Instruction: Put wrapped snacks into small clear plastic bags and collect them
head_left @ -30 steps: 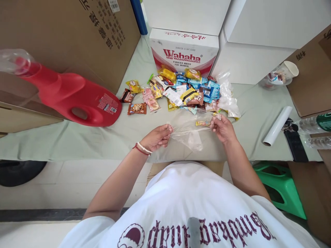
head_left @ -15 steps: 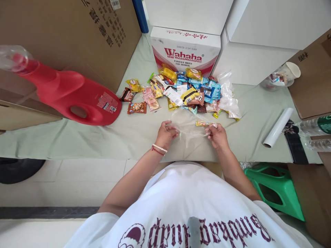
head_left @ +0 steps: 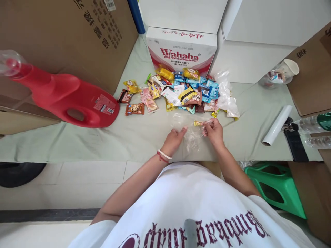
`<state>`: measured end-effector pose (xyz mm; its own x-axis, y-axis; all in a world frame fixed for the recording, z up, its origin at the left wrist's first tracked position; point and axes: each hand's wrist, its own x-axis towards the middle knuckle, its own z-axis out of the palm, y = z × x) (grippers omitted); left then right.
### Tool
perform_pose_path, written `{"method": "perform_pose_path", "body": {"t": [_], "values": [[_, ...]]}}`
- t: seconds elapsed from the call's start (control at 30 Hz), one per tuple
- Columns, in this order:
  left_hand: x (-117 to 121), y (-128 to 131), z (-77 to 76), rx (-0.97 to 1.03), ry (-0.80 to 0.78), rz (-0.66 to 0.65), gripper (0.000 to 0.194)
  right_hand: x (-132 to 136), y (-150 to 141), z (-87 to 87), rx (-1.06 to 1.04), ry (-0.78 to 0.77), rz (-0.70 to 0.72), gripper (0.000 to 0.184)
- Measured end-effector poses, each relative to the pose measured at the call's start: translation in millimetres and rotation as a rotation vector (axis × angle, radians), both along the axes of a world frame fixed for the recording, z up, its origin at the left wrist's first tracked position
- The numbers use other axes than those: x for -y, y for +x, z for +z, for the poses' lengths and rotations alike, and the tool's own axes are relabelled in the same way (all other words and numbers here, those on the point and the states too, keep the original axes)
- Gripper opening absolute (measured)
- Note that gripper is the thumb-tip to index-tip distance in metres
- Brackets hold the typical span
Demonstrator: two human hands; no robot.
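Note:
A clear plastic bag (head_left: 193, 137) hangs crumpled between my hands, just above the cloth near the table's front edge. My left hand (head_left: 174, 140) is closed on its left side, thumb pointing up along the film. On the other side, my right hand (head_left: 213, 131) pinches the bag's edge. A small yellow wrapped candy (head_left: 198, 123) lies by the right fingertips; whether they grip it too is unclear. Beyond the hands spreads a pile of wrapped snacks (head_left: 184, 91) in yellow, blue, brown and white packets, with a brown cookie packet (head_left: 134, 109) at its left.
Behind the snacks stands a Wahaha carton (head_left: 182, 51). A red detergent bottle (head_left: 77, 100) lies tilted at left. White crumpled plastic (head_left: 226, 94) borders the pile. Further right are a white roll (head_left: 277, 125), plastic bottles (head_left: 317, 122) and a paper cup (head_left: 291, 68). A green stool (head_left: 279, 189) stands below.
My hands have drawn closer together, the left one moving right. The bag, stretched out earlier, is now bunched between them. The snack pile stays as it was.

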<state>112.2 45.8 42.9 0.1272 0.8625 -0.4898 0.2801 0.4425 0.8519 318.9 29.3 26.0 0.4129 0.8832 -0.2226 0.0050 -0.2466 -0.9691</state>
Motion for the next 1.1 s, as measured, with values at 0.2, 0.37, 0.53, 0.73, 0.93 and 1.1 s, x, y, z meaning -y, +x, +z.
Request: {"method": "perform_pose_path", "body": {"t": [0.2, 0.37, 0.53, 0.73, 0.93, 1.1], "values": [[-9, -28, -12.5, 0.244, -0.153, 0.048, 0.03, 6, 24, 4.3, 0.115, 0.012, -0.002, 0.028], [-8, -106, -4.6, 0.14, -0.29, -0.075, 0.04, -2, 45, -15.2, 0.057, -0.052, -0.003, 0.033], [2, -118, 20.6, -0.691, 0.457, 0.129, 0.036, -15, 26, -20.7, 0.181, -0.024, 0.112, 0.029], [6, -49, 5.8, -0.717, 0.932, -0.547, 0.043, -20, 23, -13.2, 0.398, 0.036, 0.227, 0.027], [1, -32, -49.9, -0.868, 0.817, -0.643, 0.062, -1, 103, -4.5, 0.589, -0.109, 0.091, 0.031], [-6, -40, -48.8, -0.848, 0.8, -0.664, 0.065, -43, 106, 26.8, 0.873, 0.005, 0.125, 0.026]]}}
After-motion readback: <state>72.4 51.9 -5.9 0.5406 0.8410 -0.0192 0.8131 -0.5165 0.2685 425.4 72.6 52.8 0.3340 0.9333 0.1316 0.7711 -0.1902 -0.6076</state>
